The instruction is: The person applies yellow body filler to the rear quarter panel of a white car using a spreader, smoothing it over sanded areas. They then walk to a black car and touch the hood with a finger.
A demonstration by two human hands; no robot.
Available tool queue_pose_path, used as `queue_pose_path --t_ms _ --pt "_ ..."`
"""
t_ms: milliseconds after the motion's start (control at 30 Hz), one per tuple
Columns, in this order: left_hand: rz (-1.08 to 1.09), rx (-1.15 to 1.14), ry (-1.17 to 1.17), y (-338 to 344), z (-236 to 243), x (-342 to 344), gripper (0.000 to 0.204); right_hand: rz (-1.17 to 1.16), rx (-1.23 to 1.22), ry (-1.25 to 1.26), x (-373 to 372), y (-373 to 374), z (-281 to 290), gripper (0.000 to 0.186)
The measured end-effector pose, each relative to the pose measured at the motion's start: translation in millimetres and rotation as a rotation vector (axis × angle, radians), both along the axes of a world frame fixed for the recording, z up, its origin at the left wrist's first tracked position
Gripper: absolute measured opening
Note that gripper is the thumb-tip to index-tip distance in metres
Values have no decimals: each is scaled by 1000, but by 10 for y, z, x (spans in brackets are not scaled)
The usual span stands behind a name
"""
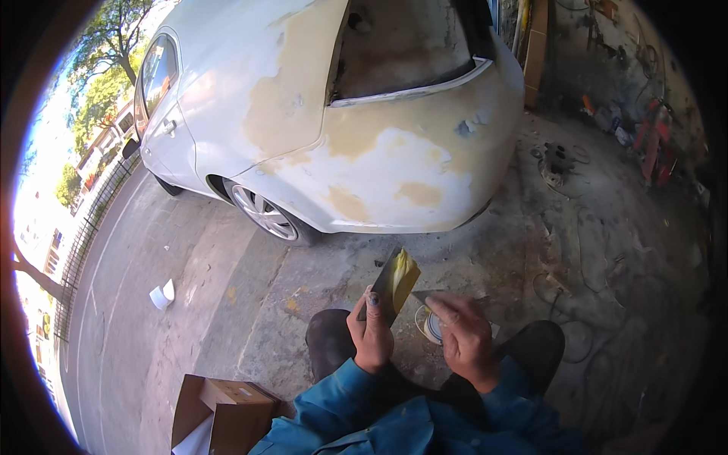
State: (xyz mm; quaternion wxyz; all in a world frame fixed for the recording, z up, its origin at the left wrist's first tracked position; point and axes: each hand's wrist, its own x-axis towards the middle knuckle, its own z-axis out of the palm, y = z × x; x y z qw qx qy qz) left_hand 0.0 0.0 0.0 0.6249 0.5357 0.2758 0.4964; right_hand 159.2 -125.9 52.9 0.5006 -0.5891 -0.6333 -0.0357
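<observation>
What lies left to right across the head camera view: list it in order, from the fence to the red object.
Fence, white scrap, cardboard box, left hand, yellow paste, right hand, red object.

My forearms come up in front of me, elbows bent, the left sleeve (334,394) and right sleeve (519,409) blue and reaching near the wrists. My left hand (371,337) is upright in a grip, its thumb (373,309) raised, the tip smudged dark. My right hand (469,341) is just beside it, not touching, back turned upward, fingers curled and pointing leftward. My left knee (327,340) and right knee (544,350) are bent and spread outside my hands.
</observation>
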Motion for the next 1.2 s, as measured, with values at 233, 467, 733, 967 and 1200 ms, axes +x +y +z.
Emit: queue_pose_path --t_ms 233,467,733,967,1200 --pt "54 548 105 -101 247 216 36 46 -3 -10 -89 83 67 51" --pt "-19 -97 -240 -34 150 117 52 65 -57 203 170 -102 -15 41" --pt "-207 -485 -477 -218 7 206 49 29 78 467 -6 152 12 37" --pt "-182 -587 -506 -85 12 130 47 -139 -38 -109 311 -19 -46 49" --pt "-69 -386 -352 -172 194 210 45 -97 -107 -302 -195 18 -60 49"
